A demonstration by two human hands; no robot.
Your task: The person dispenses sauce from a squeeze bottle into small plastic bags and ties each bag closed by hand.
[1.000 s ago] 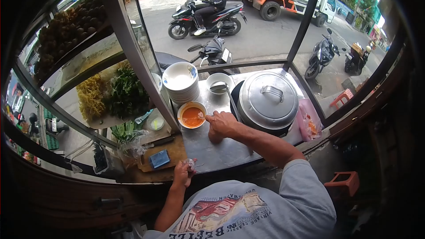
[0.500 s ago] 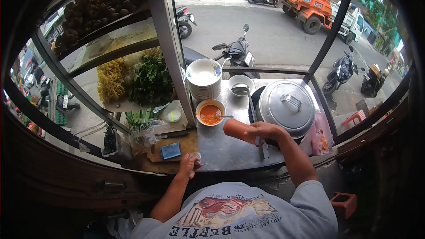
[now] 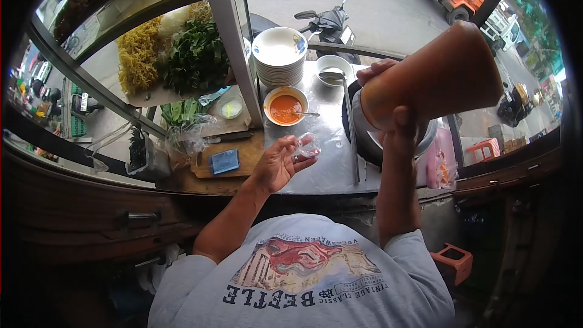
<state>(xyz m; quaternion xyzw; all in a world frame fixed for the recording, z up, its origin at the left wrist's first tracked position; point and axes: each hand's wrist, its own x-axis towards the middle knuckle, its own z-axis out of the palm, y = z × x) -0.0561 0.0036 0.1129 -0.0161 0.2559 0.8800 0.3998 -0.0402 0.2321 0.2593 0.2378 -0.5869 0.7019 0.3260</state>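
Note:
In my right hand is a large orange jar, raised close to the camera and tilted, its base to the upper right. The jar's mouth faces away, so I cannot see inside it. A clear plastic lid is pinched in the fingers of my left hand, above the metal counter. Beyond that hand stands a bowl of orange sauce with a spoon in it. Behind the jar, a big lidded pot is mostly hidden.
A tall stack of bowls rises by the glass case's post. A bowl with a ladle sits near the back. On the left, a cutting board carries a blue packet, with a knife behind it.
My right hand has lifted the jar from low over the counter up towards the camera, to the right. My left hand has moved forward and right with the lid.

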